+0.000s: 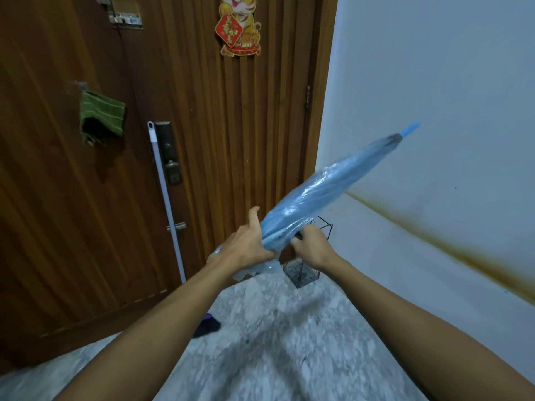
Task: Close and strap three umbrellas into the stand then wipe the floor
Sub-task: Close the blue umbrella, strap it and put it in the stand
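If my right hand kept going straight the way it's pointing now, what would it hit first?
The right hand points up and left into the closed blue umbrella it already pinches, so the canopy comes first. Beyond that lies the left hand, though depth is unclear.

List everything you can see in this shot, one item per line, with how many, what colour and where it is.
umbrella: one, translucent blue, closed, held tilted with its tip up to the right, in front of the wall
umbrella stand: one, black wire, on the floor by the wall, partly hidden behind the hands
mop handle: one, pale grey, leaning against the door
cloth: one, green striped, hanging on the door
tiger decoration: one, orange and red, high on the door
door: one, brown wood, left and centre
dark object: one, purple-black, on the floor by the door; unclear what it is
left hand: one, holds the umbrella's lower end
right hand: one, pinches at the umbrella's lower end
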